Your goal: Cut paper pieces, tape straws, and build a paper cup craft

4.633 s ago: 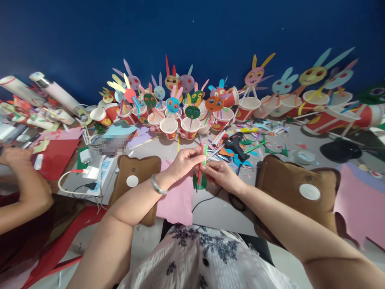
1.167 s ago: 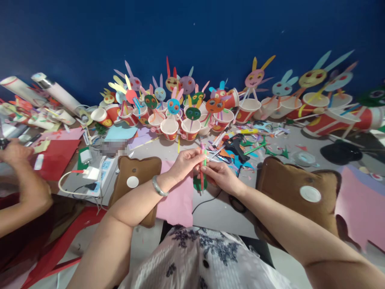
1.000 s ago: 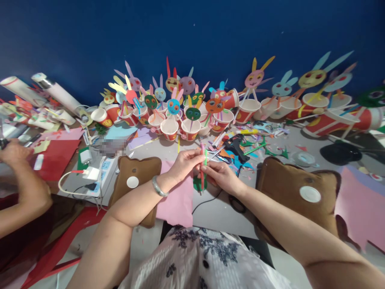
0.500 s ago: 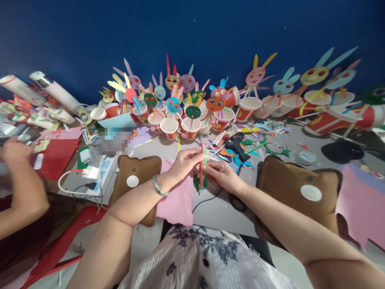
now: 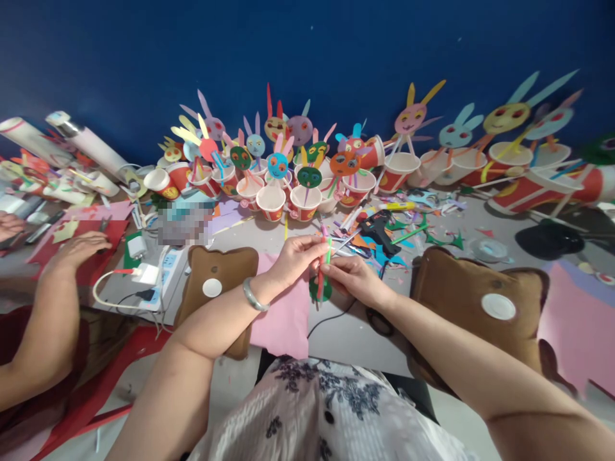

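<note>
i am watching a person holding some thin strips point(image 5: 321, 285), red and green ones, in front of their tummy, over the bench point(image 5: 355, 342). the left hand point(image 5: 305, 256) is pinching them higher up and the right hand point(image 5: 353, 275) is pinching them a bit lower, so the fingers on both sides are grasping them tight. i am guessing the hands are working so close because thin things are wobbling easily, and two pinches are keeping them steady. a green round piece point(image 5: 327, 292) is peeking out just below; i am not able to tell if it is touching them. the glue gun point(image 5: 379, 232) is lying past the right hand, maybe so it is staying near but not getting in the way. paper cups point(image 5: 271, 200) with bunny faces point(image 5: 278, 165) are standing by the blue wall point(image 5: 307, 51), probably so nobody is bumping them.

these two hands are pinching at nearly the same spot as half a second ago. but at the left, a co-worker's hand point(image 5: 81, 250) is now stretching over the red sheet point(image 5: 118, 232), not bunching up farther left like before.
</note>
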Demonstrator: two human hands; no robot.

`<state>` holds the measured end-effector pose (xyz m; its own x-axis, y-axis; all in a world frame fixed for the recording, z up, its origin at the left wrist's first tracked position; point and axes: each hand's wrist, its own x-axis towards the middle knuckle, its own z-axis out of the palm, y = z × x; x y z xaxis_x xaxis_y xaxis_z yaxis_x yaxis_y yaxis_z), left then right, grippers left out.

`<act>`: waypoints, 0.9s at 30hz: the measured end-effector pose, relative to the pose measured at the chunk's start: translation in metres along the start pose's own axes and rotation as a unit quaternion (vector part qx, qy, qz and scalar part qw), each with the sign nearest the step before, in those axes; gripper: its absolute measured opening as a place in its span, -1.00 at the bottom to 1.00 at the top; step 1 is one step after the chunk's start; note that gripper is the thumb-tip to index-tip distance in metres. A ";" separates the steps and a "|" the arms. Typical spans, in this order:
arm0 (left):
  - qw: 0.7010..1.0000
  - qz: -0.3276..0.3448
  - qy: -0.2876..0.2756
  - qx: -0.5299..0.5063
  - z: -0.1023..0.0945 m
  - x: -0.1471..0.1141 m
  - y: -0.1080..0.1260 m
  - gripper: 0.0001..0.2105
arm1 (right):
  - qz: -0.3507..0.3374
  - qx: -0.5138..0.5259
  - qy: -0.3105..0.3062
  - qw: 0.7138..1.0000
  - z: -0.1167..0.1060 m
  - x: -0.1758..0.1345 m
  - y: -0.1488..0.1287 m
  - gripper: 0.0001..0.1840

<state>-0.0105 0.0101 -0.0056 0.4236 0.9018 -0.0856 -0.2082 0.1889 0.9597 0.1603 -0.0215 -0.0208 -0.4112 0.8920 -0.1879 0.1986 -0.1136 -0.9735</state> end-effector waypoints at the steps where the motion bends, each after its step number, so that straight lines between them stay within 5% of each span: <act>1: 1.000 -0.001 -0.001 0.000 0.000 0.000 0.000 -0.68 | 0.002 0.000 0.000 1.000 0.000 0.000 0.000 -0.42; 27: 0.998 0.040 -0.005 0.045 -0.004 0.005 -0.008 -0.64 | -0.030 0.015 0.026 0.999 0.003 0.002 0.005 -0.44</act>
<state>-0.0103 0.0143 -0.0147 0.4177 0.9086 -0.0062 -0.1612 0.0808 0.9836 0.1580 -0.0217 -0.0268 -0.3738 0.9193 -0.1233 0.1489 -0.0717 -0.9862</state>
